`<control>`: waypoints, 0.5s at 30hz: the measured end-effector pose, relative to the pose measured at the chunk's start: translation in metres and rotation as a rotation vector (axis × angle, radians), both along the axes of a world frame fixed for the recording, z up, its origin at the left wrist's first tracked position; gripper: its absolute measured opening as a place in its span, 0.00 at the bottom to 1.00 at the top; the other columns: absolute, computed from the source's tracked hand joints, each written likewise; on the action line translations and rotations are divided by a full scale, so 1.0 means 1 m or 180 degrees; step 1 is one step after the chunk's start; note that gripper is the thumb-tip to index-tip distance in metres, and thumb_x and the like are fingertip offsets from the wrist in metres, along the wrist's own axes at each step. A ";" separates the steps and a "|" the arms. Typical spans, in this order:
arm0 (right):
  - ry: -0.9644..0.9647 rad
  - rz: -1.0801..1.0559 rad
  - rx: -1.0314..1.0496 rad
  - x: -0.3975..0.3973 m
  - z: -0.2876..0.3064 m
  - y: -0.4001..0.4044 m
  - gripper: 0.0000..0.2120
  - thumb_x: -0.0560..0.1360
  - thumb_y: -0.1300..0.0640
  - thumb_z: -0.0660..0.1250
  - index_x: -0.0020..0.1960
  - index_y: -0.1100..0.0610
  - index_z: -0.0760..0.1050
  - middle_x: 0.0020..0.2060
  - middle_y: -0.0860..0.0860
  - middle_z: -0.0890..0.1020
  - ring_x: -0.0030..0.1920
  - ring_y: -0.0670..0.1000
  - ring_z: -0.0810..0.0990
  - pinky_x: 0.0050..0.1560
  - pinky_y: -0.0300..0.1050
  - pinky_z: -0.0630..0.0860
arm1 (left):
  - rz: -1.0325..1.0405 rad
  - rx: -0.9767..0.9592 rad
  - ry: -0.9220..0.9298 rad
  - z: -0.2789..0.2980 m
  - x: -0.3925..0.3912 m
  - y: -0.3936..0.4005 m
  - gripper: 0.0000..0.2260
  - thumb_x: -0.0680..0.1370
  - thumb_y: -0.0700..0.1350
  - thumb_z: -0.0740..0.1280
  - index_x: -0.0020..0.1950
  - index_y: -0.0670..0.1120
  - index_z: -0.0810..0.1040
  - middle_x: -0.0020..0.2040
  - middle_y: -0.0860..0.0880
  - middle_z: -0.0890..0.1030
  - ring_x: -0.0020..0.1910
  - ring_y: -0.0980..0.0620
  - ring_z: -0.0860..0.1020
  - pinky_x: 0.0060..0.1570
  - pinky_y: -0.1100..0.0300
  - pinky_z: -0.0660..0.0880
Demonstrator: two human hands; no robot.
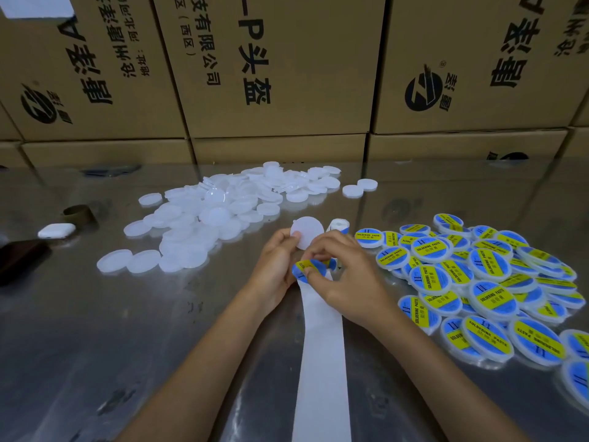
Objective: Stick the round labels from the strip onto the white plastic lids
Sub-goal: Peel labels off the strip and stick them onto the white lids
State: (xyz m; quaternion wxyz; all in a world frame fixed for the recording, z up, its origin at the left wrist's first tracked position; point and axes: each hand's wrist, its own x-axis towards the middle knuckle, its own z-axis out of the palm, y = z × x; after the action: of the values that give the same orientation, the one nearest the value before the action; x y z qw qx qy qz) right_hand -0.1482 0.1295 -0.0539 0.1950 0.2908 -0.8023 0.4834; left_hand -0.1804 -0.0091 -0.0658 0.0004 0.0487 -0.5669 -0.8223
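Stacked cardboard cartons [271, 68] with black print wall off the far edge of a shiny metal worktop [95, 330]. On it, left of centre, lies a loose heap of blank white plastic lids [204, 218]; at the right, a spread of labelled lids [484, 282] with blue-and-yellow tops. A white backing strip [322, 346] runs from the near edge up to the hands, with a small roll [338, 225] just beyond them. The left hand [277, 266] pinches one blank lid [307, 232] upright by its edge. The right hand [344, 275], fingers curled, pinches a round label [314, 266] at the strip's top. Far left lie a white earbud case [56, 230], a cardboard ring [79, 214] and a dark phone [19, 260].
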 end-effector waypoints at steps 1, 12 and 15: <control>-0.0191 0.0097 -0.0242 0.002 0.002 -0.001 0.05 0.71 0.69 0.72 0.43 0.61 0.79 0.42 0.52 0.80 0.44 0.49 0.76 0.47 0.34 0.71 | 0.0020 -0.0050 -0.0001 -0.001 0.000 0.001 0.06 0.85 0.42 0.60 0.50 0.43 0.75 0.39 0.44 0.81 0.37 0.47 0.80 0.39 0.56 0.77; -0.1458 -0.0128 -0.2028 -0.009 0.012 0.011 0.08 0.73 0.68 0.72 0.48 0.59 0.77 0.46 0.55 0.83 0.43 0.45 0.82 0.43 0.39 0.80 | -0.0183 0.0132 0.0350 0.014 0.010 -0.003 0.13 0.82 0.36 0.63 0.66 0.38 0.78 0.58 0.39 0.84 0.56 0.42 0.84 0.51 0.52 0.82; -0.1318 -0.0181 -0.1895 -0.010 0.013 0.013 0.10 0.72 0.68 0.73 0.47 0.56 0.76 0.44 0.52 0.83 0.43 0.44 0.82 0.46 0.42 0.79 | -0.0505 0.0406 0.0375 0.015 0.021 0.008 0.15 0.82 0.36 0.61 0.68 0.40 0.77 0.59 0.38 0.83 0.58 0.42 0.83 0.50 0.53 0.82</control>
State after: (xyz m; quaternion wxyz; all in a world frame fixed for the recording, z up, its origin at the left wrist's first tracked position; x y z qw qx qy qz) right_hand -0.1578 0.1422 -0.0406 0.1179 0.0947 -0.6567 0.7389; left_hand -0.1594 -0.0008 -0.0504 -0.0345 -0.0447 -0.5145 -0.8556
